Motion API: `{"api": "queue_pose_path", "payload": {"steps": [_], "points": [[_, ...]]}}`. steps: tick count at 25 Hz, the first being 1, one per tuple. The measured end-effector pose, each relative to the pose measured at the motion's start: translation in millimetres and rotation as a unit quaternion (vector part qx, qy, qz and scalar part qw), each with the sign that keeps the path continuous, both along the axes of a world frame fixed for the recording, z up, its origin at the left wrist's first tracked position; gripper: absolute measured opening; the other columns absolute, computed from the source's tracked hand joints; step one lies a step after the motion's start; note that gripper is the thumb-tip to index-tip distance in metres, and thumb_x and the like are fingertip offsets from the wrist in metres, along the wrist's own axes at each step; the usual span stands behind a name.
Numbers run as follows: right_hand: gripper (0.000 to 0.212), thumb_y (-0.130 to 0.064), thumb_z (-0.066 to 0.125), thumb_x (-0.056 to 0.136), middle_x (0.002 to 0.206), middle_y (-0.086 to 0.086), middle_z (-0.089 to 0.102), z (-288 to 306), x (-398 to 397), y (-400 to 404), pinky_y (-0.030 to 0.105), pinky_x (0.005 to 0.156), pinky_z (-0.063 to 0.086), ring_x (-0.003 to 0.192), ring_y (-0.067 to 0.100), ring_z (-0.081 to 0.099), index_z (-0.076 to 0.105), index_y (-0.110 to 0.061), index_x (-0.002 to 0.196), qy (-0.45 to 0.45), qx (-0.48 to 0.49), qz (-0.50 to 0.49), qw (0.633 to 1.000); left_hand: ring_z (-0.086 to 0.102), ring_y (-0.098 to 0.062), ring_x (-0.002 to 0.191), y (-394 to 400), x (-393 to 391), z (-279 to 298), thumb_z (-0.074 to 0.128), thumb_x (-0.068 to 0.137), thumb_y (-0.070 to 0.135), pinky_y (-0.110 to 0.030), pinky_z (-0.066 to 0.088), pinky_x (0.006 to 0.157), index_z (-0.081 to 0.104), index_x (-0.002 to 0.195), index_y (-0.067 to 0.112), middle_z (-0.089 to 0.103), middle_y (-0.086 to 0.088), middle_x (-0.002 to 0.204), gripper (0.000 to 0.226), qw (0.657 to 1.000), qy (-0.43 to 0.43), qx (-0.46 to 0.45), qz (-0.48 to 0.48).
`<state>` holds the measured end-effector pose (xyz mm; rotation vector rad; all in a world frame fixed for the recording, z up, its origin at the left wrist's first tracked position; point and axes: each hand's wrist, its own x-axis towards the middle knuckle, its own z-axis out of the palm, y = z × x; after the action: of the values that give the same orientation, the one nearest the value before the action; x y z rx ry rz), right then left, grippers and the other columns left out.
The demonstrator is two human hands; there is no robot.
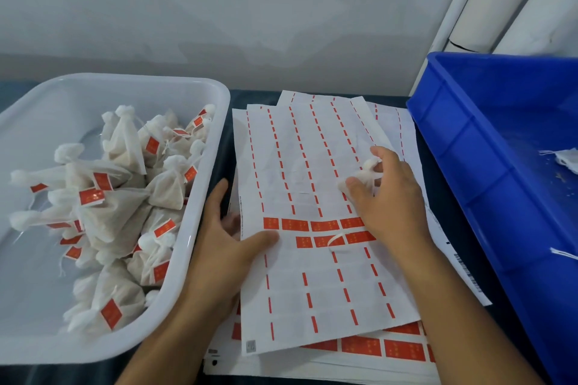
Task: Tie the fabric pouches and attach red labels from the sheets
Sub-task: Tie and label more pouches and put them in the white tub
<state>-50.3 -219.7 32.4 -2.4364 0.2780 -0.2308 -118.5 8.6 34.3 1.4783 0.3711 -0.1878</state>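
Both forearms come in low over the stack of label sheets (312, 275), which is my landmark for everything else. On its near-left edge my left hand (225, 237) pinches the top sheet, thumb on top and fingers tucked under. My right hand (384, 197) is over the sheet's right side, fingers curled around a small fabric pouch (362, 173), its string (336, 239) trailing down across the last red labels (316, 225) left on that sheet. Left of the sheets is the white tray (206, 184) full of finished tagged pouches (119, 197); right of them the blue bin (469, 166).

Tip for this step, I reckon: keep the sheet pinned flat with the left, peel a label from its corner, and fold it evenly round the string so the sticky halves meet squarely.
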Motion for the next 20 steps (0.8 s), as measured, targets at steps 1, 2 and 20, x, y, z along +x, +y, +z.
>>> {"api": "queue_pose_path", "payload": {"steps": [1,2,20], "points": [[0.069,-0.052,0.066,0.096,0.155,0.0,0.042,1.3,-4.4,0.0,0.042,0.099,0.053,0.13,0.022,0.052,0.031,-0.035,0.153,-0.001,-0.038,0.004,0.999,0.077,-0.027,0.095,0.4,0.6,0.4,0.082,0.083,0.01,-0.055,0.063,0.078,0.038,0.146,0.044,0.074,0.007,0.12,0.084,1.0,0.01,-0.029,0.004],[0.071,-0.052,0.066,0.095,0.158,-0.001,0.037,3.6,-10.0,1.0,0.043,0.102,0.05,0.136,0.022,0.047,0.028,-0.036,0.153,-0.013,-0.07,0.008,0.997,0.078,-0.03,0.093,0.8,1.9,0.3,0.077,0.088,0.01,-0.055,0.063,0.079,0.047,0.142,0.034,0.077,0.002,0.116,0.067,0.998,0.022,-0.056,-0.005],[0.056,-0.077,0.042,0.087,0.116,-0.029,0.07,-16.6,-74.8,41.2,0.001,0.084,0.033,0.075,-0.021,0.046,0.071,-0.043,0.121,-0.028,0.003,0.168,0.985,0.077,-0.033,0.096,2.8,9.7,-20.9,0.086,0.079,0.036,-0.058,0.061,0.082,0.063,0.126,0.035,0.078,-0.005,0.11,0.052,0.991,0.042,-0.06,-0.11]]}}
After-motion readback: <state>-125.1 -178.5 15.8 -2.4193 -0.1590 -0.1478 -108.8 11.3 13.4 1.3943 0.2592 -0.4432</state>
